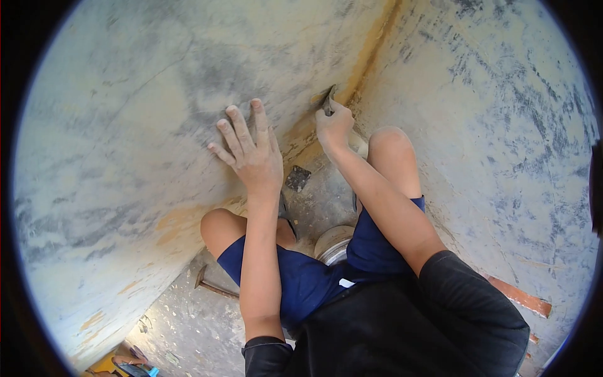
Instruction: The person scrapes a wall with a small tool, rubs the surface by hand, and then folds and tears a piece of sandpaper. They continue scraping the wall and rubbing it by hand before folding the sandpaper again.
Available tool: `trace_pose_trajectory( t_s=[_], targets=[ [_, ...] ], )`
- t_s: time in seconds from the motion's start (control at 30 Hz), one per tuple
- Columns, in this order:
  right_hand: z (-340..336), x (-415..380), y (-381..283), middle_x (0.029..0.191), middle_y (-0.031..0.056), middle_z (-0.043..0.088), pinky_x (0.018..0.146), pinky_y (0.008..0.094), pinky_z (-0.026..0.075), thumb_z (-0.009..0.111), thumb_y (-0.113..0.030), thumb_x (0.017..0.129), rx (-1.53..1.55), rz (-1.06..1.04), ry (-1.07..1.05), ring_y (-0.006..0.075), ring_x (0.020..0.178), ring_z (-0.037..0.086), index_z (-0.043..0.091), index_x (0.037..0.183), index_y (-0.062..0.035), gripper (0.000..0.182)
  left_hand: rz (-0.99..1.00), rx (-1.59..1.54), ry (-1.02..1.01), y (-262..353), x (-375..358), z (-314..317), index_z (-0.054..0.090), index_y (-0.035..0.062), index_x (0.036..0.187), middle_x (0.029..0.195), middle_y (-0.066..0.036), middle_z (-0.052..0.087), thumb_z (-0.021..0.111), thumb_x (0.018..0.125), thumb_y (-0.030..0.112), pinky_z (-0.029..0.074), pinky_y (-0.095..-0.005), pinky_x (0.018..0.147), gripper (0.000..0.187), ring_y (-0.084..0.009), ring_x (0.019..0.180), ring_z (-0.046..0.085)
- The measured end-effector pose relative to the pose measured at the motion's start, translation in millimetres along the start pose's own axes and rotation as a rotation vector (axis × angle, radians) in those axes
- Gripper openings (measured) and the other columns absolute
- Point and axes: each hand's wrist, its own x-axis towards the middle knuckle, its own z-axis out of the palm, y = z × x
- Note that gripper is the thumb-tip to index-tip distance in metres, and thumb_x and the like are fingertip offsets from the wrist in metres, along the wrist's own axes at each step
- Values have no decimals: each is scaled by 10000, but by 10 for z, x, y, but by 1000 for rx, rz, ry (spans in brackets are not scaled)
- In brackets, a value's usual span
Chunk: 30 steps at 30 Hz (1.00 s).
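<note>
My left hand [253, 151] lies with fingers spread against the pale, grey-smudged left wall [144, 113]. To its right, low in the corner, my right hand [335, 127] is closed around a small dark scraper [328, 95]. The scraper's thin blade sticks up past my fingers, its edge right at the wall beside the brown corner seam [372, 53]. Much of the scraper is hidden in my grip. Pale dust coats the fingers of both hands.
Between my feet a dark, square-looking piece [298, 178] lies on the dusty floor [320, 207]. A hammer-like tool [217, 289] rests by the left wall. Below me is a round pale container [333, 244]. A reddish strip [521, 296] is low on the right wall [490, 138].
</note>
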Motion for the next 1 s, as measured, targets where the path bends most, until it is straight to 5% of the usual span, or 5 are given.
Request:
trace_pose_trajectory(
  t_s=[0.1, 0.2, 0.43, 0.5, 1.0],
  targets=[
    [152, 9, 152, 913, 298, 659, 785, 467, 516, 547, -30, 831, -202, -357, 151, 432, 837, 656, 668, 1041, 124, 287, 12, 32, 15, -8, 2, 1, 379, 240, 1562, 1656, -197, 167, 749, 851, 265, -40, -611, 1192, 802, -371, 1547, 40],
    [151, 14, 75, 1009, 347, 628, 831, 468, 532, 539, -13, 861, -323, -361, 21, 448, 908, 650, 641, 1031, 149, 256, -32, -70, 65, 8, 8, 9, 407, 280, 1545, 1659, -113, 231, 591, 912, 105, -35, -570, 1217, 682, -312, 1550, 123],
    [-63, 306, -48, 893, 314, 673, 785, 474, 561, 538, -5, 854, -626, -425, -326, 446, 880, 689, 635, 930, 89, 155, -14, -67, 53, -33, -13, -10, 383, 293, 1556, 1662, -97, 227, 586, 898, 80, -35, -572, 1217, 721, -306, 1552, 115],
    [-142, 337, -104, 859, 298, 686, 768, 496, 560, 520, -34, 872, -691, -417, -376, 452, 859, 697, 625, 969, 82, 184, 42, 55, 16, -63, -23, -5, 403, 277, 1549, 1648, -169, 226, 696, 872, 221, -23, -586, 1208, 740, -344, 1547, 97],
    [-127, 274, 72, 844, 236, 694, 693, 449, 570, 529, -59, 900, -761, -535, -335, 394, 785, 709, 591, 1009, 77, 185, 48, 50, 33, -50, -8, 23, 417, 246, 1542, 1644, -209, 204, 715, 854, 233, -71, -587, 1201, 750, -368, 1548, 39]
  ],
)
